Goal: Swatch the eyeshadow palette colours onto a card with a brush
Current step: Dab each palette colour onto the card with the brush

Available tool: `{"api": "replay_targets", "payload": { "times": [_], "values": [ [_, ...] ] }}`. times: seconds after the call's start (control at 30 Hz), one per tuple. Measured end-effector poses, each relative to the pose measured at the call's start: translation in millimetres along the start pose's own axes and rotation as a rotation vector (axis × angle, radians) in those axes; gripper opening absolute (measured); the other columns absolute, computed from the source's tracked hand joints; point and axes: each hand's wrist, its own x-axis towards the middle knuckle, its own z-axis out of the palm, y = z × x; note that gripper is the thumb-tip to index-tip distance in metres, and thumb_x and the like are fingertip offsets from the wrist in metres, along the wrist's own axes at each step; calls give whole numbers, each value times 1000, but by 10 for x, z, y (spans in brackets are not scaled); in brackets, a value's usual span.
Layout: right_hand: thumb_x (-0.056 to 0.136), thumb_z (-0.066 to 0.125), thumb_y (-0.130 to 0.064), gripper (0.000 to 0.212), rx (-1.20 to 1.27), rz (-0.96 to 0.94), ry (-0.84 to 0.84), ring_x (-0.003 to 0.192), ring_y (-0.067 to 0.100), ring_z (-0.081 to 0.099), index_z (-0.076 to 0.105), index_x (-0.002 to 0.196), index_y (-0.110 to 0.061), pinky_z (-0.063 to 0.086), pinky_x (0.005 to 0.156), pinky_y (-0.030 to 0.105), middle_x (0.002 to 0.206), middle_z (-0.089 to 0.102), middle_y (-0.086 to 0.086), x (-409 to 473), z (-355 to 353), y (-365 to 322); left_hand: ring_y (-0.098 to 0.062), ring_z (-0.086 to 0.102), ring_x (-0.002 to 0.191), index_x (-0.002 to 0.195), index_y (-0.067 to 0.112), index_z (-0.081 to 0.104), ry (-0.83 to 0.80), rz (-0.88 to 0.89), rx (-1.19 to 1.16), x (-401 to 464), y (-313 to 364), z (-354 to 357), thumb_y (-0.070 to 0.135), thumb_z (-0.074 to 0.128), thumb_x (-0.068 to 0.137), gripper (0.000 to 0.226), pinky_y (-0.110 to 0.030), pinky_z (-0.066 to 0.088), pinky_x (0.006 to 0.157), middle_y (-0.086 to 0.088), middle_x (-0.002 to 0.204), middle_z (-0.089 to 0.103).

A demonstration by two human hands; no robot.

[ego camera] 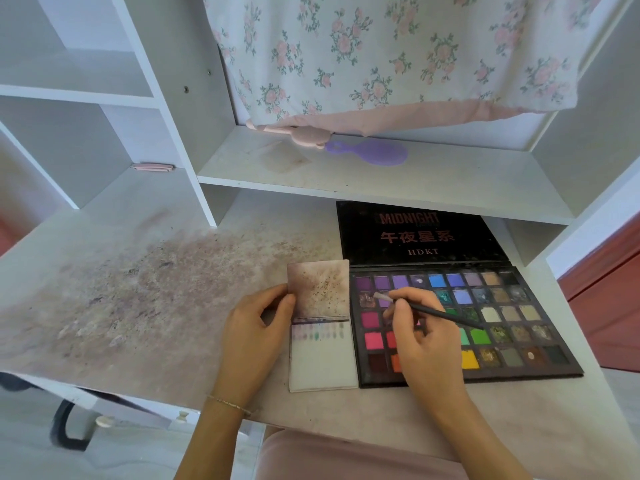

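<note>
Hands, two: left hand (258,318) pinching the left edge of the upper card between thumb and fingers; right hand (424,336) curled round a thin dark brush (440,313), bristle tip down on a purple pan in the second row near the left end of the tray. Cards, two, just left of the eyeshadow palette (519,323) and touching its edge: stained card (320,289) smudged brownish-purple and speckled, overlapping the top of the swatch card (323,362), mostly white below one row of faint purple and green swatches. Palette, one, flat on the desk (138,289), lid (415,233) propped open behind, black, lettered MIDNIGHT and HDKT; five rows of pans, purples and blues along the top, pinks and reds at left, greens and a yellow in the middle, glittery browns at right. Several pans of the lower left rows hidden under the right hand and wrist. Desk top heavily stained with pinkish-brown powder. Purple hand mirror (369,153) and pink object (304,135) on the shelf (450,181) above, under a floral cloth (381,53). Thin bracelet (228,404) on the left wrist.
</note>
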Motion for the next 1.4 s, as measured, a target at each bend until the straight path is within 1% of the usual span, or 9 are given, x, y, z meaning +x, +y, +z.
{"api": "replay_targets", "payload": {
  "times": [0.1, 0.17, 0.33, 0.5, 0.7, 0.9, 1.03, 1.27, 1.4],
  "values": [
    [89, 48, 1, 37, -25, 40, -27, 62, 10, 54, 50, 85, -35, 41, 49, 10, 70, 59, -1, -16, -64, 37, 4, 53, 94, 103, 42, 57, -33, -19, -5, -34, -17, -57, 22, 59, 85, 27, -9, 37, 76, 32, 89, 55],
    [88, 49, 2, 38, -65, 66, -56, 60, 7, 52, 49, 85, -36, 40, 49, 10, 72, 56, -3, -23, -57, 60, 0, 51, 96, 105, 41, 56, -57, -7, 34, -39, -35, -94, 22, 59, 85, 27, -11, 37, 78, 30, 91, 56],
    [91, 44, -5, 29, -182, 58, -124, 51, 0, 48, 48, 83, -33, 32, 45, 6, 58, 41, -13, -31, -26, 74, -1, 53, 93, 104, 31, 64, -91, -13, 61, 16, -62, -123, 21, 58, 86, 21, -11, 39, 78, 22, 94, 60],
    [91, 43, -8, 17, -264, 55, -168, 65, -8, 51, 49, 86, -23, 36, 56, 4, 62, 41, -16, -37, -13, 60, 2, 54, 83, 97, 26, 69, -43, 10, 115, 23, -78, -76, 23, 60, 85, 16, -12, 40, 72, 25, 84, 58],
    [89, 45, -6, 35, -292, 37, -212, 62, -5, 52, 42, 72, -37, 37, 51, 5, 59, 44, -15, -24, 1, 35, 2, 54, 79, 92, 23, 71, -14, 32, 125, 18, -95, -67, 20, 62, 83, 13, -14, 39, 70, 28, 79, 56],
    [89, 44, -8, 34, -279, 31, -188, 64, -5, 52, 42, 73, -38, 38, 54, 6, 61, 46, -15, -27, 0, 38, -2, 54, 78, 91, 22, 71, -19, 47, 132, 19, -90, -70, 19, 62, 84, 12, -20, 43, 70, 29, 76, 55],
    [89, 46, -5, 35, -252, 59, -180, 55, -2, 52, 44, 70, -35, 37, 47, 8, 55, 44, -14, -30, -5, 43, -4, 53, 77, 90, 20, 71, -12, 53, 134, 17, -88, -69, 17, 63, 83, 12, -22, 44, 70, 25, 76, 56],
    [89, 47, -7, 33, -247, 56, -169, 56, 0, 52, 46, 71, -35, 36, 46, 8, 55, 45, -13, -33, -3, 32, 0, 53, 77, 91, 21, 71, -20, 53, 145, 18, -94, -70, 19, 63, 82, 12, -16, 41, 69, 25, 76, 56],
    [83, 43, -19, 18, -137, 60, -121, 49, 5, 50, 49, 76, -35, 33, 42, 8, 56, 49, -11, -86, 32, -47, 2, 52, 76, 88, 24, 71, -17, 55, 166, 21, -90, -71, 20, 65, 80, 11, -13, 38, 67, 29, 74, 54]
  ]
}}
